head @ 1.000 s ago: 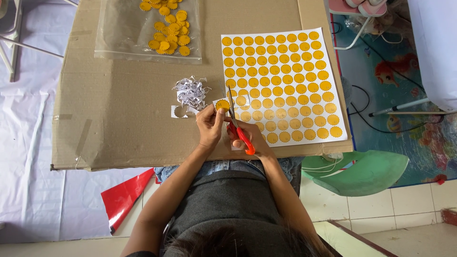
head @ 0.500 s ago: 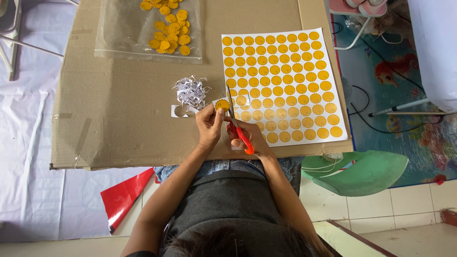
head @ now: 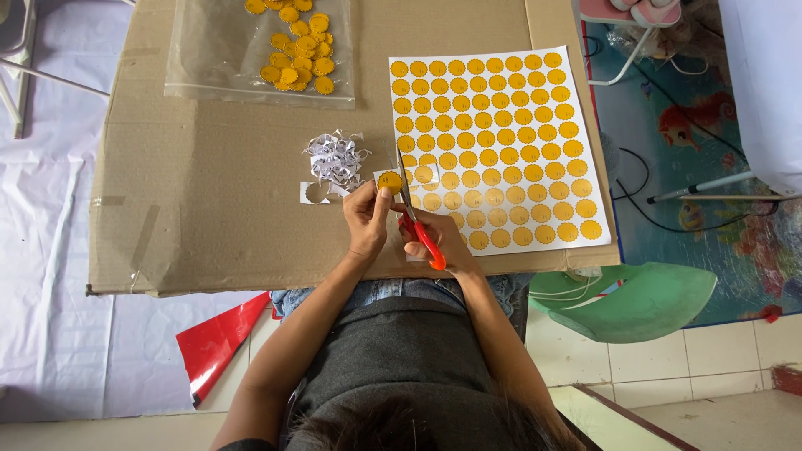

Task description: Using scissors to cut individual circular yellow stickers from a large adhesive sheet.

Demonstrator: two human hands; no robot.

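My right hand grips red-handled scissors, blades pointing away from me. My left hand pinches a small paper piece with one yellow scalloped disc against the blades. Just right of the hands lies a white sheet printed with rows of yellow discs; its lower left corner has been cut away. A heap of white paper scraps sits left of the blades, with a small offcut beside it. Everything rests on a flat brown cardboard sheet.
A clear plastic bag holding several cut yellow discs lies at the far left of the cardboard. A red glossy sheet lies on the floor by my left elbow, a green plastic piece to my right. Cables cross a patterned mat.
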